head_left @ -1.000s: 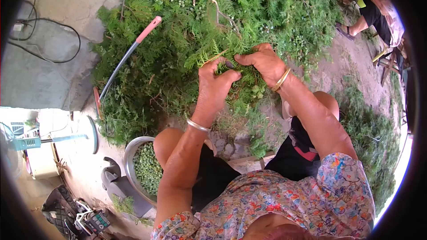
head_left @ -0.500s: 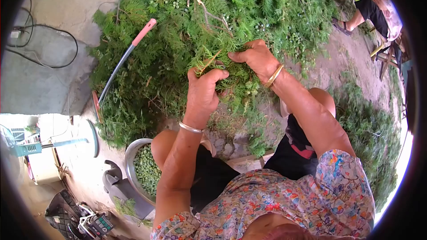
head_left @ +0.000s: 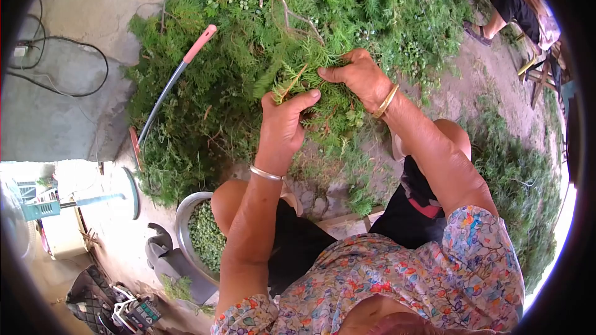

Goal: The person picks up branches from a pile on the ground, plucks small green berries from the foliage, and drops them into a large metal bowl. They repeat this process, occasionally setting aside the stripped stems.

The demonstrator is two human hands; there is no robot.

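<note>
My left hand [head_left: 282, 125] is closed round a leafy green conifer sprig [head_left: 323, 107], its thumb pointing up and to the right. On the other side, my right hand [head_left: 361, 80] pinches the same sprig between thumb and fingers. Some fingertips are hidden by the foliage. Both hands are over the near edge of a large heap of cut conifer branches [head_left: 248, 43], where pale green cones show among the leaves. Beside my left knee, a metal basin [head_left: 181, 226] holds many small green cones [head_left: 208, 239].
A long tool with a pink grip [head_left: 202, 43] leans against the heap's left side. More cut branches [head_left: 515, 174] lie at right. At upper right another person's leg [head_left: 495, 25] shows near a wooden stool [head_left: 539, 80]. Black cable [head_left: 93, 90] and a fan [head_left: 127, 193] are at left.
My left thumb has lifted slightly away from the right hand's side of the sprig. Otherwise both hands stay nearly in place, still holding it.
</note>
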